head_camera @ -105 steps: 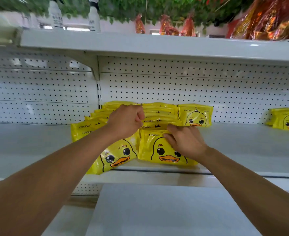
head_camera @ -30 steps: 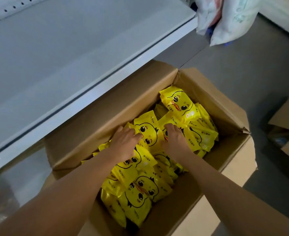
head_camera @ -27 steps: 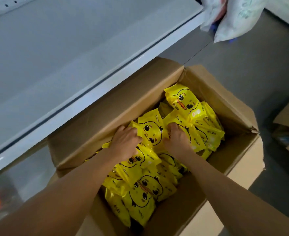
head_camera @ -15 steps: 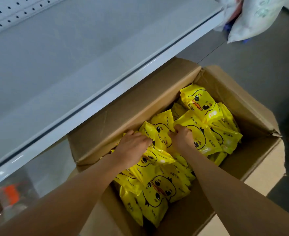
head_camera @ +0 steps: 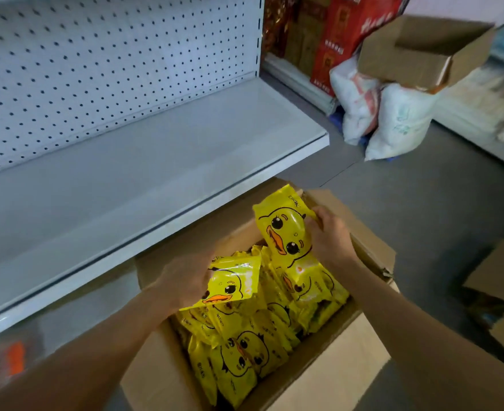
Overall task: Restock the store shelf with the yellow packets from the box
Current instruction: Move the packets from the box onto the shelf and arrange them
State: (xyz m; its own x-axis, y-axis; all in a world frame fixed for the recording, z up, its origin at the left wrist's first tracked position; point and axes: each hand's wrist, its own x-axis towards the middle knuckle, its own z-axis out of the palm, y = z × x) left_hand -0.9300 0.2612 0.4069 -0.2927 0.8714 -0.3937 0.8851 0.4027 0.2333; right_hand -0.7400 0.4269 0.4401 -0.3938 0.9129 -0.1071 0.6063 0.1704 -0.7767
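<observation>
- Head view, grip: the left hand [head_camera: 182,284] held one yellow packet [head_camera: 230,284] by its left edge, fingers curled round it, just above the heap. The right hand [head_camera: 329,235] gripped a second yellow packet [head_camera: 286,229] by its right edge and held it upright above the far end of the box [head_camera: 333,378].
- Head view, stock: the cardboard box stood on the floor just below the shelf [head_camera: 144,179]. It was open and held many more yellow packets [head_camera: 244,351], piled loosely.
- Head view, progress: both held packets were clear of the heap but not yet on the shelf. The shelf section in view carried no yellow packets. Judged from the full box, most of the restocking remained.
- Head view, surface: the shelf was pale grey metal with a perforated back panel [head_camera: 96,69].
- Head view, room: grey floor [head_camera: 422,203]; white sacks [head_camera: 393,120] and another carton [head_camera: 422,48] lay beyond the shelf end, beside red boxes [head_camera: 342,34]. More cardboard [head_camera: 502,295] lay at right.
</observation>
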